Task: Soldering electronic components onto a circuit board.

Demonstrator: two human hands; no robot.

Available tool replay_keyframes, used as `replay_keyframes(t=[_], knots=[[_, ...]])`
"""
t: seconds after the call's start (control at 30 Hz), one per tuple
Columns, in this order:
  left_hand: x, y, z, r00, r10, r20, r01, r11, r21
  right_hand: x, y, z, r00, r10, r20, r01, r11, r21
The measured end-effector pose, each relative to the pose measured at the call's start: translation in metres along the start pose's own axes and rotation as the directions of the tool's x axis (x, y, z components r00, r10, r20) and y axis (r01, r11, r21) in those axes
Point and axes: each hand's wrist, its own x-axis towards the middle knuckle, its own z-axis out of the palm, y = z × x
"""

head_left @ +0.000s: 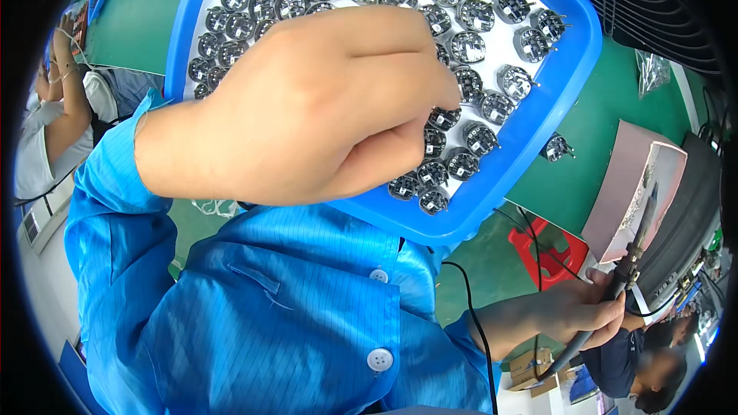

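In the head view, the left hand [323, 107] was curled over the blue plastic tray [538, 119], its fingers folded down and its thumb drawn in against them, tips closing on one of the small round metal-and-black components [444, 117] near the tray's lower right rows; whether the piece was actually lifted off the white tray floor could not be told, since the knuckles hid the contact. The right hand [596, 307] sat low at the right, wrapped shut around the dark slim soldering-iron-like tool [626, 265], held pen-fashion with its tip angled upward, seemingly to keep the point clear of the sleeve and the parts. A thin black cable [473, 315] trailed from it across the glossy, pinstriped blue work coat [292, 300] with its pale round buttons. The tray, smooth and thick-rimmed with rounded corners, rested on the green table surface [584, 169], and its parts lay in close rows, each a ridged disc with short pins, probably ordered so for easy picking. One stray component [556, 147] lay just outside the rim. A pale pink flat board [626, 177] leaned nearby, and a red plastic stool [550, 250] stood below the table edge.
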Motion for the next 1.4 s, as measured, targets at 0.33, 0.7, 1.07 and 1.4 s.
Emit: replay_keyframes(t=[0.33,0.7,1.07,1.4], knots=[[-0.001,0.008,0.007,1.0,0.015,0.016,-0.015,1.0,-0.005,-0.017,0.002,-0.017,0.998,0.054,-0.028,-0.056,0.992,-0.109],[0.001,0.007,0.014,1.0,0.022,0.002,-0.022,1.0,-0.005,-0.014,-0.026,0.022,0.711,-0.155,0.686,-0.008,0.974,0.228],[0.005,0.002,0.02,0.999,0.024,0.026,-0.025,0.997,0.073,-0.015,-0.026,0.036,0.698,-0.175,0.694,0.004,0.971,0.24],[0.009,0.007,0.029,0.994,0.1,0.043,-0.105,0.985,0.137,-0.013,-0.022,0.033,0.681,-0.178,0.71,-0.026,0.964,0.266]])
